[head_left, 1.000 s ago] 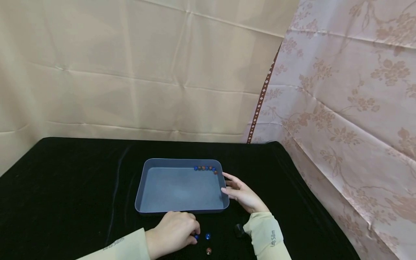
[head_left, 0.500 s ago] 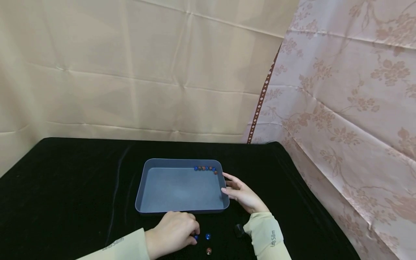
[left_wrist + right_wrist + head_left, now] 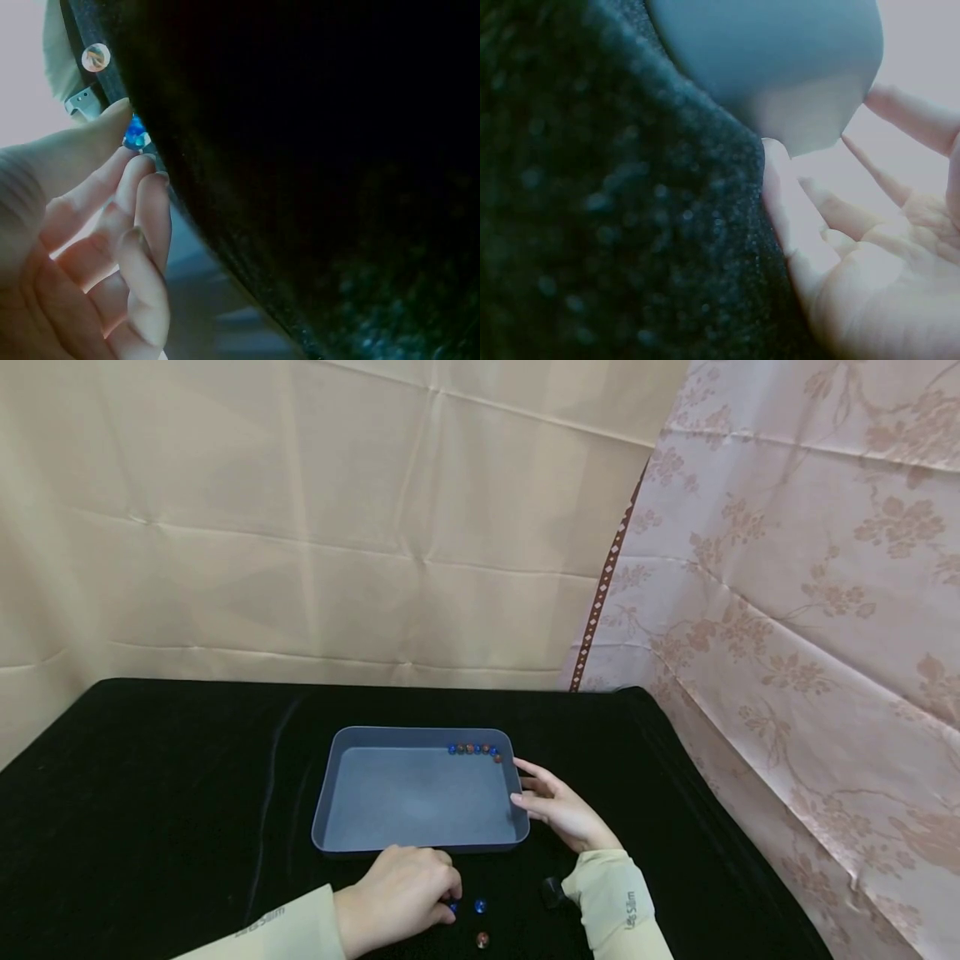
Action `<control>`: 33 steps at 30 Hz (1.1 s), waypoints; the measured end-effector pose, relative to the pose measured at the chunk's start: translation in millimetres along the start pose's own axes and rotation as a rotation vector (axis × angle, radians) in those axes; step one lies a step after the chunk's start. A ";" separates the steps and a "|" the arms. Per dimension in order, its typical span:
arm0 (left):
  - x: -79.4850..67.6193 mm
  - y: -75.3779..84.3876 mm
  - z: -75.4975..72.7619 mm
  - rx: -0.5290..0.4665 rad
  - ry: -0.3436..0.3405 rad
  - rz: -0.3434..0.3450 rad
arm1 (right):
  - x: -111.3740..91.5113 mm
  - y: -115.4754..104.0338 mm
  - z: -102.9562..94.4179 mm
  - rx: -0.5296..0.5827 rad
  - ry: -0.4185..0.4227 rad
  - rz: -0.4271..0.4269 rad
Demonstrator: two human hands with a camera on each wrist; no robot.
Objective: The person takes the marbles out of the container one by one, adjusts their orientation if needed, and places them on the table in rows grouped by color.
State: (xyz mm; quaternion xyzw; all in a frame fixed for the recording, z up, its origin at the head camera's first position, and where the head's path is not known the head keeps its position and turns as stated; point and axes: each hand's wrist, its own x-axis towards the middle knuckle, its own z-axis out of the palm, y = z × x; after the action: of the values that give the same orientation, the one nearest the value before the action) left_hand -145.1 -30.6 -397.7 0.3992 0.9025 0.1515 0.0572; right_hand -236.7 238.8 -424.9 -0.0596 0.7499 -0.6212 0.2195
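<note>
My left hand is low over the black cloth, just in front of the tray. Between its thumb and index fingertip it pinches a blue marble, mostly covered by the fingers in the head view. To the right of those fingertips lie another blue marble and a brownish-orange marble. My right hand touches the right wall of the blue-grey tray with extended, spread fingers, also seen against the tray's corner in the right wrist view. Inside the tray, several blue and brownish marbles line the back right.
Black cloth covers the table under everything. A small black object is at the right sleeve's cuff. Behind the table hangs a cream curtain, with a pink floral curtain on the right.
</note>
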 end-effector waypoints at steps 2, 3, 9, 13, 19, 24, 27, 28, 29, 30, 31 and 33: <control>-0.1 0.2 -1.1 0.002 0.002 0.002 | 0.4 -0.1 -0.2 0.000 0.003 0.002; -0.1 0.1 -1.7 0.001 0.002 0.004 | 0.5 0.0 -0.2 -0.001 0.003 0.002; -2.1 0.6 -6.9 -0.016 0.009 0.001 | 1.3 0.7 -0.1 -0.006 0.004 -0.001; -3.2 1.6 -11.2 -0.033 0.021 0.002 | 1.6 1.3 0.0 -0.012 0.001 -0.007; -2.5 1.3 -18.7 -0.034 0.042 0.005 | 0.3 1.2 0.1 -0.016 -0.007 -0.021; -2.1 0.1 -22.0 -0.021 0.050 0.010 | -0.4 1.2 0.3 -0.015 -0.006 -0.021; -1.9 -0.1 -24.2 -0.006 0.056 0.011 | -0.5 1.6 0.4 -0.009 -0.003 -0.017; -1.8 -0.1 -25.0 -0.001 0.058 0.010 | -0.6 1.7 0.5 -0.008 -0.001 -0.017; -1.7 -0.1 -25.9 0.003 0.061 0.008 | -0.7 1.8 0.5 -0.007 -0.001 -0.016; -1.5 0.0 -26.8 0.011 0.065 0.006 | -0.7 2.0 0.6 -0.007 -0.001 -0.016; -1.4 0.2 -27.6 0.017 0.071 0.005 | -0.8 2.1 0.6 -0.007 0.000 -0.016; -1.2 0.6 -29.0 0.022 0.082 0.003 | -1.0 2.3 0.7 -0.008 0.001 -0.016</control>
State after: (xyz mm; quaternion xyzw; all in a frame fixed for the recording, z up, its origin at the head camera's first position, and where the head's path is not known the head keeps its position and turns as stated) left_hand -150.4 -37.7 -370.0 0.3944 0.9051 0.1581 0.0156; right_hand -235.2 239.1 -427.0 -0.0660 0.7521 -0.6199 0.2138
